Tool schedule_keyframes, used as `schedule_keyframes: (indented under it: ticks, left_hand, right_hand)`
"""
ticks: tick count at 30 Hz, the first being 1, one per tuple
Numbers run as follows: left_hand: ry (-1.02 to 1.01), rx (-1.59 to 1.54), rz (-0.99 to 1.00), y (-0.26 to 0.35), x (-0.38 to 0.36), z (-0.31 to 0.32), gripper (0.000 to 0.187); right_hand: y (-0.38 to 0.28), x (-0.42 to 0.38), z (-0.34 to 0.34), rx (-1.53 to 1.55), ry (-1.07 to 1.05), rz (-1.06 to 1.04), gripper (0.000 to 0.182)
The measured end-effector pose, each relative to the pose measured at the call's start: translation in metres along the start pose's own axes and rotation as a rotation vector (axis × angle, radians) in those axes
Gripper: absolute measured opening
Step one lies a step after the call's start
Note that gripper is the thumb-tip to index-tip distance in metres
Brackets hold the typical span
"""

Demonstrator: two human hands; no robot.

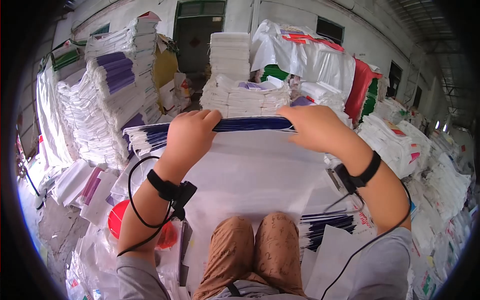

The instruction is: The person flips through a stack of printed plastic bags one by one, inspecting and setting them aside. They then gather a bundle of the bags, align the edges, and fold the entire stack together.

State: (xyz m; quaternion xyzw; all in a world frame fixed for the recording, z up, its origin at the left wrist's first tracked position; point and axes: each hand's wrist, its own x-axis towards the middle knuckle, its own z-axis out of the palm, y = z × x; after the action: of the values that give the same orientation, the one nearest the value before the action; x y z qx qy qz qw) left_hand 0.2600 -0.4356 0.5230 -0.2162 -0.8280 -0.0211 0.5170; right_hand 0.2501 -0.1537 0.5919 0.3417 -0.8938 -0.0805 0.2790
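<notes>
A stack of white woven sacks (pixel 250 165) with dark blue edges lies across the space in front of my knees. Wrapped over its far edge on the left is my left hand (pixel 192 135), fingers curled round the blue edges. My right hand (pixel 315 127) grips the same far edge further right, its thumb on the near side. Between the hands the layered blue edges (pixel 250 124) show as a thick band. Part of the stack's left end fans out in white and blue past my left wrist.
Tall piles of folded white sacks stand at left (pixel 107 95) and straight ahead (pixel 245 97). Another blue-edged pile (pixel 327 227) lies by my right knee. A red round object (pixel 117 218) is beside my left forearm. Loose sacks (pixel 400 140) heap up on the right.
</notes>
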Motion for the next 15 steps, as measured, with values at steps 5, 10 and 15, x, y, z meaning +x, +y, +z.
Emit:
schedule_keyframes:
  ticks: [5, 10, 15]
  left_hand:
    - [0.044, 0.047, 0.017, -0.01, -0.016, 0.005, 0.029]
    - [0.121, 0.072, 0.051, -0.006, -0.019, 0.007, 0.024]
    - [0.096, 0.054, 0.046, 0.012, -0.022, 0.008, 0.026]
  right_hand:
    - [0.028, -0.032, 0.015, -0.159, 0.1, -0.003, 0.025]
    - [0.015, -0.036, 0.009, -0.101, 0.136, -0.038, 0.04]
    - [-0.019, -0.018, 0.005, 0.241, -0.013, -0.07, 0.058]
